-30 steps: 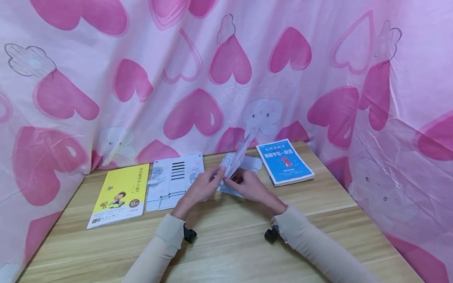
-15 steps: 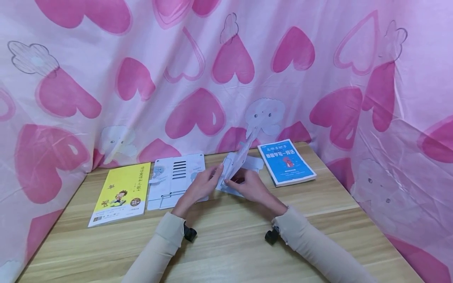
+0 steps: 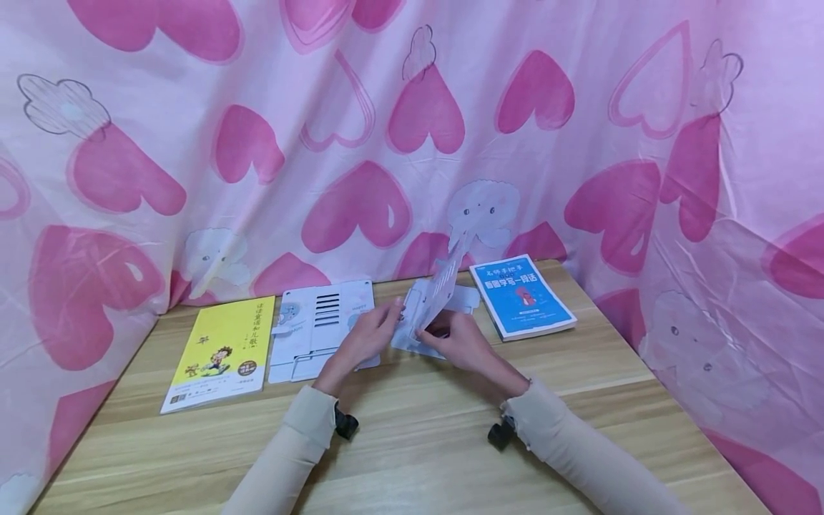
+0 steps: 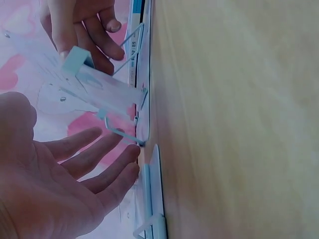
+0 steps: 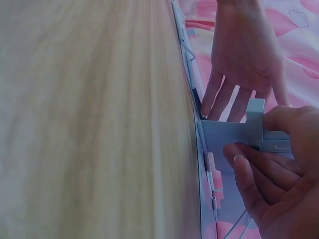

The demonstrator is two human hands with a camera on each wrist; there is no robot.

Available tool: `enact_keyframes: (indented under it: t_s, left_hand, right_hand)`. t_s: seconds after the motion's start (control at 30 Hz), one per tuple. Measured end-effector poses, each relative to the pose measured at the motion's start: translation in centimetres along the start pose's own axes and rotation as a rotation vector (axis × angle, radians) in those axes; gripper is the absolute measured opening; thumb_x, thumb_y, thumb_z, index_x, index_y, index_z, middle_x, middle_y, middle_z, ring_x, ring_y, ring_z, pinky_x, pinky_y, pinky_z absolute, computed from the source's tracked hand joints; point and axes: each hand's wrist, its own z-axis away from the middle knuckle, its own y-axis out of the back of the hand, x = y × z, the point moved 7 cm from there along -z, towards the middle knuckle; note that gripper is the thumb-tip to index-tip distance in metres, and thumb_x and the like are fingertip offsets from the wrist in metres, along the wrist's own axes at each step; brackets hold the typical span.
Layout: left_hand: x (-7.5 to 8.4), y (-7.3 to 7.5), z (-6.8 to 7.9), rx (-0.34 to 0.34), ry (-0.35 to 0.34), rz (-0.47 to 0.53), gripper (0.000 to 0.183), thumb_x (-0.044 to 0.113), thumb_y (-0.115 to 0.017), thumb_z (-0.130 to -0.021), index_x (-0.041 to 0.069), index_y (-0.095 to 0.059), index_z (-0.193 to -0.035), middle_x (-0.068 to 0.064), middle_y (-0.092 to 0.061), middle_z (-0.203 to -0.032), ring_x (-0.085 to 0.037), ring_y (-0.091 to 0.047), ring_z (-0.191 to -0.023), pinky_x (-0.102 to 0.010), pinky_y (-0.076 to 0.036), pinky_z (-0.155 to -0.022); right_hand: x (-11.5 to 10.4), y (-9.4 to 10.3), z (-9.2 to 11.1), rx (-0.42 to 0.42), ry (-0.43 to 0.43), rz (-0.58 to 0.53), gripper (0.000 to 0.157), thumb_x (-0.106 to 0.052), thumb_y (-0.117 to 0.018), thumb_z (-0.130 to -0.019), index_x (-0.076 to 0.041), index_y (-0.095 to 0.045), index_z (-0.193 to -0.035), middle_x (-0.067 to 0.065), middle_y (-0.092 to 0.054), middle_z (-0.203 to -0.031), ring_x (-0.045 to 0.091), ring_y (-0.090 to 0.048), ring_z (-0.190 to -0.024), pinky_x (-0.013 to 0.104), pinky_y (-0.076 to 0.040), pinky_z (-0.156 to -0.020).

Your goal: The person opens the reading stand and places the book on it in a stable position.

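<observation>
A pale blue metal book stand [image 3: 444, 282] stands partly unfolded at the back of the table, its slotted panel tilted up from a flat base. My right hand [image 3: 460, 340] pinches the lower edge of that panel between thumb and fingers, beside a square clip [image 5: 255, 122] seen in the right wrist view. On the other side, my left hand [image 3: 367, 332] is held with fingers extended close to the stand's left edge. In the left wrist view, its fingertips [image 4: 132, 152] are right by a thin wire leg [image 4: 122, 133] of the stand.
A second book stand [image 3: 298, 343] lies folded flat to the left. Beyond it is a yellow book [image 3: 225, 354]; a thick blue book [image 3: 524, 297] lies at the right. A pink heart-patterned curtain [image 3: 354, 204] hangs behind the wooden table [image 3: 412, 443].
The stand's raised panel has turned, so its slots now face the head view. My right hand has shifted slightly right with it, and my left hand has come away from the panel.
</observation>
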Motion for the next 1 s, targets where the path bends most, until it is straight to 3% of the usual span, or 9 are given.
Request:
enact_keyframes:
  t_s: [0.33, 0.7, 1.0]
  left_hand:
    - [-0.7, 0.2, -0.5, 0.008, 0.006, 0.021, 0.066, 0.060, -0.033, -0.115, 0.014, -0.058, -0.157, -0.009, -0.072, -0.144, -0.028, -0.067, -0.135, -0.051, -0.051, -0.119]
    - [-0.8, 0.2, -1.0, 0.024, -0.015, 0.000, 0.067, 0.057, -0.037, -0.115, 0.009, -0.054, -0.159, -0.012, -0.066, -0.151, -0.032, -0.062, -0.142, -0.052, -0.050, -0.120]
    - [-0.7, 0.1, -1.8, 0.022, -0.044, 0.078, 0.055, 0.048, -0.052, -0.114, 0.013, -0.056, -0.156, -0.011, -0.064, -0.154, -0.030, -0.064, -0.140, -0.048, -0.055, -0.117]
  right_hand:
    - [0.7, 0.8, 0.7, -0.031, -0.040, -0.012, 0.051, -0.028, -0.078, -0.101, -0.012, -0.063, -0.147, 0.002, -0.078, -0.128, 0.017, -0.074, -0.108, 0.041, -0.065, -0.097]
    - [2.2, 2.0, 1.4, -0.070, -0.090, -0.043, 0.053, -0.029, -0.077, -0.102, -0.018, -0.060, -0.150, 0.003, -0.074, -0.135, 0.020, -0.072, -0.111, 0.043, -0.062, -0.103]
    - [2.9, 2.8, 1.6, -0.158, -0.079, -0.088, 0.052, -0.036, -0.075, -0.104, -0.025, -0.060, -0.152, -0.002, -0.071, -0.142, 0.021, -0.071, -0.116, 0.045, -0.060, -0.106]
